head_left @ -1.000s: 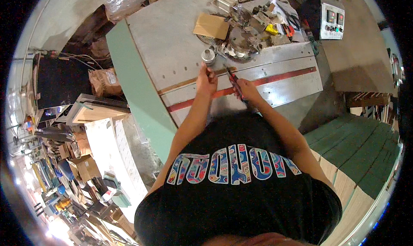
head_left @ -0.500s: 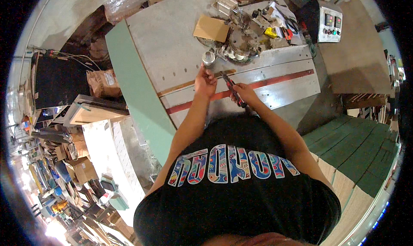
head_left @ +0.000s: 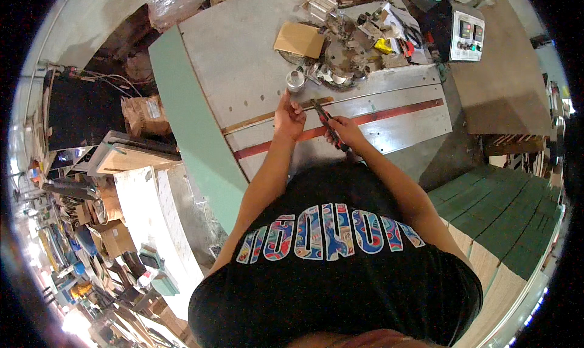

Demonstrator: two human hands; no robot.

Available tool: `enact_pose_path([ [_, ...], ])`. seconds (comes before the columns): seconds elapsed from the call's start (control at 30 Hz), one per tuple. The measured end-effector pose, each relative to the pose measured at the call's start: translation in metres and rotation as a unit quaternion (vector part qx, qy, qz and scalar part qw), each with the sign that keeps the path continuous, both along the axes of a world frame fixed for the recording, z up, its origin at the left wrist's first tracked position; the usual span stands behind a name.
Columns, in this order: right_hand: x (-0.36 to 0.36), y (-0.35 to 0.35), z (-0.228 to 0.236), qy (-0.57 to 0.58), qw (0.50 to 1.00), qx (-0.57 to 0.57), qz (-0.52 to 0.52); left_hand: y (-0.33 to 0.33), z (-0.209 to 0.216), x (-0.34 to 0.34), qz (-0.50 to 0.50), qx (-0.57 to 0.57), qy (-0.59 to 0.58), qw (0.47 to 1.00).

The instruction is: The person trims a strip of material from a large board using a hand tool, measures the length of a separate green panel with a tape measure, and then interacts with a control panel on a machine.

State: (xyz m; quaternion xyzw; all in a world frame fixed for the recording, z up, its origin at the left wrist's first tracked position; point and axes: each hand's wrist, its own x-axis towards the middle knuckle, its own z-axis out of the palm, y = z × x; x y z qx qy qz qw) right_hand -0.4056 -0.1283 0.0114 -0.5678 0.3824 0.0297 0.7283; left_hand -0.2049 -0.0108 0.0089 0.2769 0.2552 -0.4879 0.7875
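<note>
On the grey metal worktable stands a small round silvery metal cup. My left hand is just in front of it, palm turned partly up. Its index finger stretches to the cup's near left side, while the other fingers curl loosely with nothing visible in them. To the right, my right hand is closed around a red-and-black handled hand tool, perhaps pliers. The tool's dark tip points up and left, over a brown strip along the table, apart from the cup. Its exact kind is hard to make out.
Behind the cup lie a greasy round metal machine part, a tan board and a yellow item. A control box stands far right. Green-topped stacked boards are at the right, and a green panel borders the table's left.
My left fingers have shifted slightly, with the index finger now straighter beside the cup. The tool in my right hand has tilted a little. The cup stays in place.
</note>
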Motion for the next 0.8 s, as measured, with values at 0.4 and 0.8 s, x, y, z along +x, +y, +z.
enact_pose_path([
  [0.4, 0.001, -0.003, 0.006, -0.001, 1.000, 0.015, 0.005, -0.002, 0.002, -0.002, 0.000, -0.003, -0.009, 1.000],
  [0.8, -0.004, -0.005, 0.003, 0.002, 1.000, 0.007, -0.004, 0.003, -0.011, -0.008, -0.017, -0.011, -0.026, 0.999],
])
